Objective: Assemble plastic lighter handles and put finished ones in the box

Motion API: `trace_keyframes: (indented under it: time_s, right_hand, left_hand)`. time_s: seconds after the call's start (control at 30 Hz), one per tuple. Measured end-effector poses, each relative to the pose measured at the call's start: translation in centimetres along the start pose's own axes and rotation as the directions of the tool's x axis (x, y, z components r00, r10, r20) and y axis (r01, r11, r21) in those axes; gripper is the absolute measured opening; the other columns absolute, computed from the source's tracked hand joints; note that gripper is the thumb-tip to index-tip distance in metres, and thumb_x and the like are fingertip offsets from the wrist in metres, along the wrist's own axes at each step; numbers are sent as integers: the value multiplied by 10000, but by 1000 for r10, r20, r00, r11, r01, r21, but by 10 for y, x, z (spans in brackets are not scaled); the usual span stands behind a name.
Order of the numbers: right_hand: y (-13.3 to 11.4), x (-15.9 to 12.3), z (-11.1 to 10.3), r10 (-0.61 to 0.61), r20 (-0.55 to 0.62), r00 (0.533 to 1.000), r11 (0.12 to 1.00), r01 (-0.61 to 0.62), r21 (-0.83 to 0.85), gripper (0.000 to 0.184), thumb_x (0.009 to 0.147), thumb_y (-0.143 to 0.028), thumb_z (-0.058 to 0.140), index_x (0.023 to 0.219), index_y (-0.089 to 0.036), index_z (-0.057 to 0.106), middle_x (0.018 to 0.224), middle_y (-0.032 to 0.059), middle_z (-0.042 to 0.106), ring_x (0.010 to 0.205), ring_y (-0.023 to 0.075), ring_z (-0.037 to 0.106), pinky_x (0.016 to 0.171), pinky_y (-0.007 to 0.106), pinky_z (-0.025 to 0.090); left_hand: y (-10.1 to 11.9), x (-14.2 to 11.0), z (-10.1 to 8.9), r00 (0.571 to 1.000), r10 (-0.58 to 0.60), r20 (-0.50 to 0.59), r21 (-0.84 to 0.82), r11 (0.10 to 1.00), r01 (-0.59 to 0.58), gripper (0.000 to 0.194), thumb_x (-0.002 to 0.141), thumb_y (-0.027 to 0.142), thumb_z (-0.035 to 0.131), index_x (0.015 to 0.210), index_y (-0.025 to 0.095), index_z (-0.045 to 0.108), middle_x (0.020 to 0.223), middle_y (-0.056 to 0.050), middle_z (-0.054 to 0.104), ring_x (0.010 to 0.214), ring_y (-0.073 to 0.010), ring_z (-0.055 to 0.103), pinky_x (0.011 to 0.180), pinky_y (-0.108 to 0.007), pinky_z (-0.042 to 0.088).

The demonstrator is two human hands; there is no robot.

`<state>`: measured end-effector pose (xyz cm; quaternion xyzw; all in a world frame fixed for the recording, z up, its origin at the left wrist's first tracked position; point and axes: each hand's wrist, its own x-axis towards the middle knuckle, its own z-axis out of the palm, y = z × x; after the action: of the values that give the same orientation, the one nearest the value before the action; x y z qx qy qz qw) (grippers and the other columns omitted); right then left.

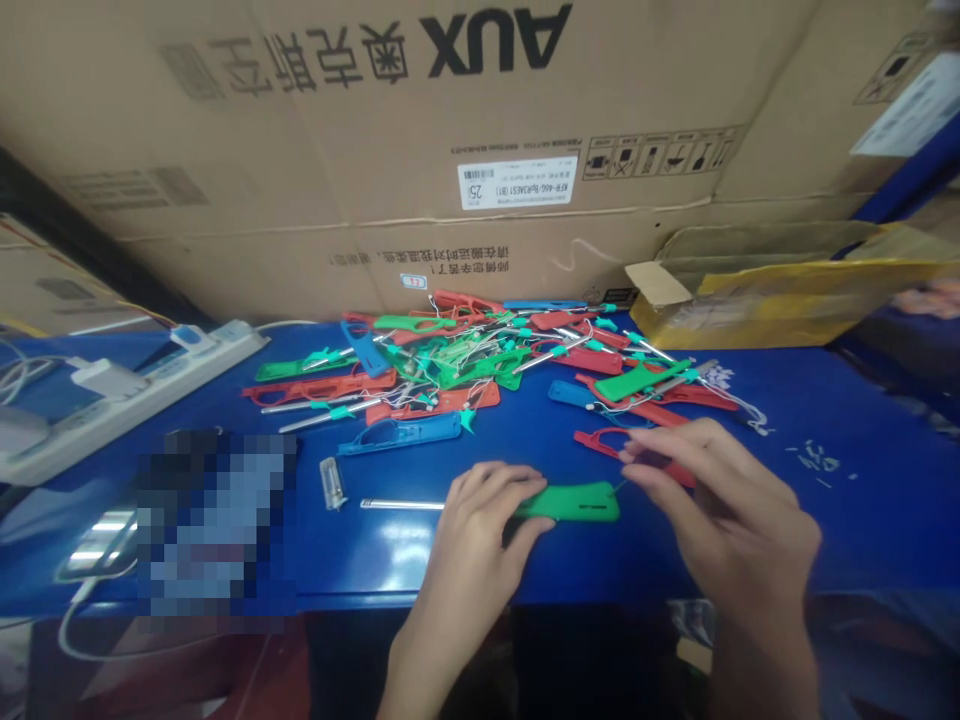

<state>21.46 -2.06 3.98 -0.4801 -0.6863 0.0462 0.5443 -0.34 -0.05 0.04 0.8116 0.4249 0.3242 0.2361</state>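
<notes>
A green stick lighter [576, 502] lies near the front of the blue table, its metal tube [401, 505] pointing left. My left hand [491, 525] is closed round its middle, fingers on top and thumb at the near side. My right hand [705, 500] is raised at the right end of the handle, thumb and fingertips pinched together. A thin dark strand, perhaps a wire, runs from the handle's end to those fingertips; exactly what they grip is too small to make out. Behind my right fingers lies a red lighter shell [600, 440].
A pile of red, green and blue lighter shells [480, 350] with tubes and wires spreads behind my hands. An open carton [750, 310] stands back right. On the left are a power strip [142, 395] and a phone [109, 530]. A small clear-and-silver piece [331, 484] lies near the tube.
</notes>
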Motion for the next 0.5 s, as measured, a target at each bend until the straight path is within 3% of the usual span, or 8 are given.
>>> trace_keyframes:
  time_s: [0.13,0.27,0.37,0.5]
  right_hand:
    - [1,-2,-5,75,99,992,997,-78,18,383,1045,-128,521,1320,-343,679,1191,-24,756,1106,117,707,941,238,577]
    - [5,-3,-6,133,-25,991,984,-129,120,381,954,-106,680,1246,-347,720,1044,-46,775,938,121,741,884,255,607]
    - [5,1,-4,75,-81,994,994,-68,82,409,898,-88,744,1222,-337,739,958,-31,727,850,127,708,781,270,599]
    - [-1,2,-8,-5,18,1000,999,5,-33,374,987,-104,617,1273,-323,716,1061,-1,737,941,136,709,817,268,593]
  left_hand:
    - [0,0,0,1000,-3,-1,20,1000,3,295,912,180,783,1191,242,708,1210,-28,762,1139,-271,640,975,-473,483]
    - [-2,0,1,1000,8,-7,25,1000,-8,288,913,187,780,1187,246,709,1209,-34,764,1124,-280,648,947,-473,491]
    - [-1,0,1,1000,4,-8,29,1000,-4,287,906,180,787,1176,242,711,1198,-39,767,1111,-285,652,933,-473,488]
    - [1,0,1,1000,1,-11,22,1000,-1,284,898,172,794,1165,235,720,1194,-39,766,1128,-282,646,959,-477,474]
